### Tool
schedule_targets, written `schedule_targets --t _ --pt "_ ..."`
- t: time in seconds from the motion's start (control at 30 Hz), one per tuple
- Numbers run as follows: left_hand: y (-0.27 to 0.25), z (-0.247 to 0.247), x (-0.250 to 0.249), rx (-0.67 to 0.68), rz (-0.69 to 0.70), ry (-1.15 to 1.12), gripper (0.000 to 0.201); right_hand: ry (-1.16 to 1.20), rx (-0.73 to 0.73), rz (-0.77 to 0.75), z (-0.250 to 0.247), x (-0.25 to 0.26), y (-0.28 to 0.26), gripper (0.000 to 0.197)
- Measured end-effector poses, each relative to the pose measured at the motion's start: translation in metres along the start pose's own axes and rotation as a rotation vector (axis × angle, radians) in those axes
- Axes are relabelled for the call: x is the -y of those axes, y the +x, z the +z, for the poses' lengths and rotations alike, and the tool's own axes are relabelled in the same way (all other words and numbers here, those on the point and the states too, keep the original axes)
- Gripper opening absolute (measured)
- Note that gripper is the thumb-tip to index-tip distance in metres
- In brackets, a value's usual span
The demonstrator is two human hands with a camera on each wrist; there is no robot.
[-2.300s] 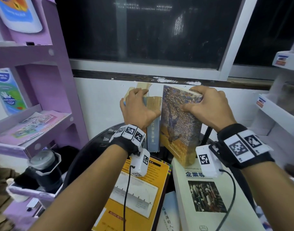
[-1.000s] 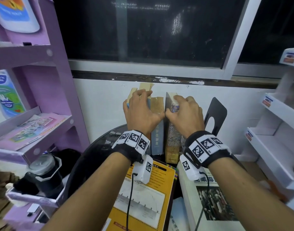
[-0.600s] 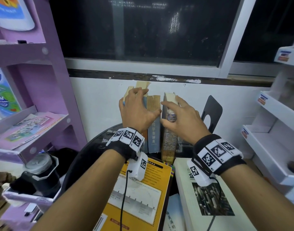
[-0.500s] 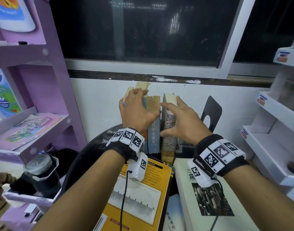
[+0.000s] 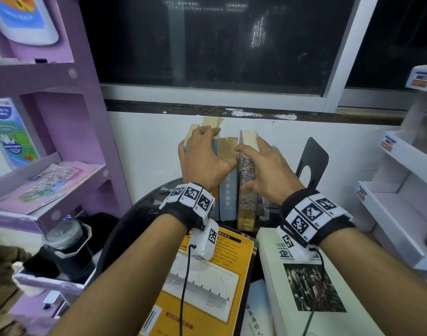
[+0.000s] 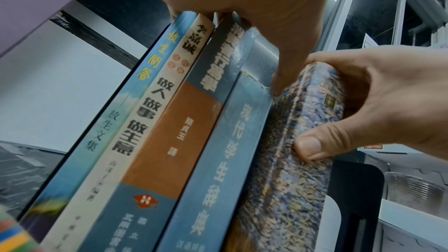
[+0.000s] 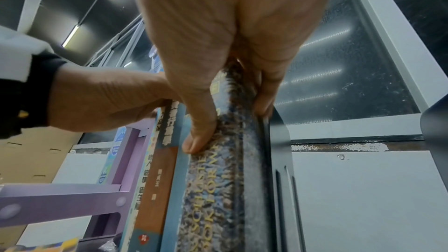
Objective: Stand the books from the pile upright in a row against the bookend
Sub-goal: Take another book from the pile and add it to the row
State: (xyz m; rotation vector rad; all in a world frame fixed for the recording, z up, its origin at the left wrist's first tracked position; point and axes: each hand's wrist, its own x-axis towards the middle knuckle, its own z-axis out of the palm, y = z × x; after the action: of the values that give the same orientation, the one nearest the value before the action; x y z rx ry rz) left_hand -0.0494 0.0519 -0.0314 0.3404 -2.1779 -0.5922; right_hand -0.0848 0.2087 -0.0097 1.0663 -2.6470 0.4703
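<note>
Several books stand upright in a row by the wall. My left hand [image 5: 202, 156] lies over their tops with fingers curled, its thumb [image 6: 278, 76] down the blue dictionary [image 5: 228, 197]. The mottled painted book [image 5: 246, 204] stands at the row's right end. My right hand [image 5: 263, 166] pinches its spine [image 7: 218, 189], thumb [image 7: 198, 141] on the left side and fingers on the right cover. The black bookend [image 5: 311, 161] stands to the right of this book; I cannot tell whether they touch. A yellow book [image 5: 207, 275] and a white book [image 5: 304, 287] lie flat in front.
A purple shelf unit [image 5: 62, 132] with leaflets stands at the left, with a dark lidded jar [image 5: 67, 246] below it. White shelves [image 5: 401, 190] rise at the right. The wall and a dark window [image 5: 219, 44] close the back. The books rest on a round black table [image 5: 125, 226].
My right hand turned the mottled book from cover-facing to upright against the blue dictionary, then slid from its top down to its spine with fingers loosening. My left hand stayed on the row.
</note>
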Motion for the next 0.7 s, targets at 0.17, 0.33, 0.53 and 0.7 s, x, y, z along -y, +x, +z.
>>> schedule_targets --t 0.17,0.33,0.53,0.7 --pt "0.001 0.001 0.0 0.006 -0.007 0.007 0.074 -0.11 -0.033 -0.029 0.004 -0.001 0.011 0.089" --pt "0.001 0.0 0.001 0.01 -0.007 0.011 0.074 -0.011 -0.038 -0.041 0.006 -0.003 0.016 0.085" --pt "0.0 0.0 0.001 0.013 -0.004 0.004 0.075 0.043 -0.006 -0.04 0.0 -0.005 0.018 0.078" --pt "0.0 0.001 0.001 0.006 -0.006 -0.004 0.075 0.052 -0.003 -0.065 -0.003 -0.004 0.018 0.074"
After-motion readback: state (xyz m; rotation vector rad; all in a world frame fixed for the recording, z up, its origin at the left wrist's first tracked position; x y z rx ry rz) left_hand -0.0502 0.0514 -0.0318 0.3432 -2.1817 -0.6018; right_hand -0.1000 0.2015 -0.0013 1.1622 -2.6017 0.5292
